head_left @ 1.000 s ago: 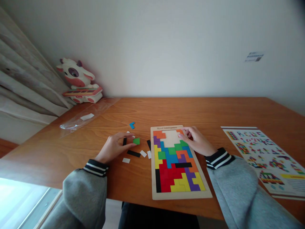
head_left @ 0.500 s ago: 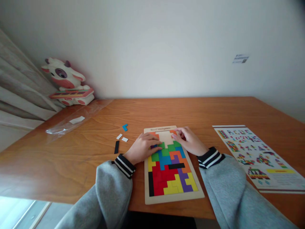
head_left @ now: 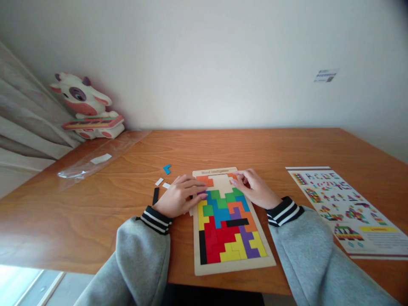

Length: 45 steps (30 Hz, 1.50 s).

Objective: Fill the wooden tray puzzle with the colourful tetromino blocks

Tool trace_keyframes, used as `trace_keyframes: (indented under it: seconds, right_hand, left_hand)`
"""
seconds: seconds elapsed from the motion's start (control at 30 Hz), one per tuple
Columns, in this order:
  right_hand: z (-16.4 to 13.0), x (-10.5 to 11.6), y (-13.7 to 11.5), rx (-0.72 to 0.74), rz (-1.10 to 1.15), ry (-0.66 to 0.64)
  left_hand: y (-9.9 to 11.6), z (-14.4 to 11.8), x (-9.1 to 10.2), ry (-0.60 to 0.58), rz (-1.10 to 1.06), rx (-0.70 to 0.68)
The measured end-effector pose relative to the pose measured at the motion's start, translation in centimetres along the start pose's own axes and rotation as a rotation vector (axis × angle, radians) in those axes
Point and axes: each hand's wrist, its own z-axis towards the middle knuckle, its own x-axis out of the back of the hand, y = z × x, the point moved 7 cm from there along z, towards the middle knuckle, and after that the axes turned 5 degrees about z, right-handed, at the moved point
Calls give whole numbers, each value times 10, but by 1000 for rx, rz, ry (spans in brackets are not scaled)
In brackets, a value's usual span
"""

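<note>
A wooden puzzle board [head_left: 234, 269] lies in front of me, filled largely with coloured tetromino-shaped pieces. Bare wood [head_left: 222, 183] shows near its top. My left hand [head_left: 182, 194] lies over the board's left edge, fingers stretched out, fingertips by a purple piece [head_left: 202, 196] and below an orange piece [head_left: 205, 181]. Part of a white piece pokes out under that palm. At the upper right corner, my right hand [head_left: 256, 187] has its index finger and thumb on an orange puzzle piece [head_left: 232, 176], partly hidden by the fingers.
Left of the board lie a blue piece [head_left: 166, 169], two small white pieces [head_left: 159, 181] and a black bar [head_left: 155, 196]. A printed pattern sheet [head_left: 347, 208] is on the right. Farther left are a clear plastic bag [head_left: 105, 158] and a cow-shaped toy keyboard [head_left: 91, 110].
My left hand has drawn back leftward, uncovering green and blue pieces and the orange one at upper left. My right hand stays at the upper right corner. The view has shifted slightly.
</note>
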Motion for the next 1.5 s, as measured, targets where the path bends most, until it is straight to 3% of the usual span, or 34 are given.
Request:
trace_keyframes:
  seconds: [0.2, 0.37, 0.5, 0.6, 0.7, 0.8, 0.97, 1.17, 1.33, 1.5]
  right_hand:
    - [-1, 2, -16, 106, -163, 9]
    - [-6, -9, -58, 318, -235, -138]
    - [-10, -22, -72, 360, -229, -259]
    - [-11, -25, -68, 343, -226, -282]
    - [-9, -19, -59, 317, -217, -231]
    - [-7, -10, -51, 298, -204, -163]
    - [-5, -5, -48, 281, -199, -117]
    - [-3, -1, -28, 198, -250, -17]
    - [0, 4, -6, 146, -271, 34]
    - [3, 14, -14, 167, -220, 104]
  left_hand:
    - [-26, -17, 16, 32, 38, 107]
    - [-17, -15, -1, -84, -32, 101]
    - [-13, -10, -10, -145, -28, 96]
    - [-19, -12, 1, -99, -3, 110]
    - [-31, -24, 23, -12, 26, 145]
    - [-37, -42, 37, -6, 33, 140]
    - [-27, -60, 33, -73, 4, 74]
    - [-13, -45, 13, -149, -7, 60]
    - [-26, -51, 17, -117, 45, 67]
    - [-42, -57, 26, -85, 97, 76]
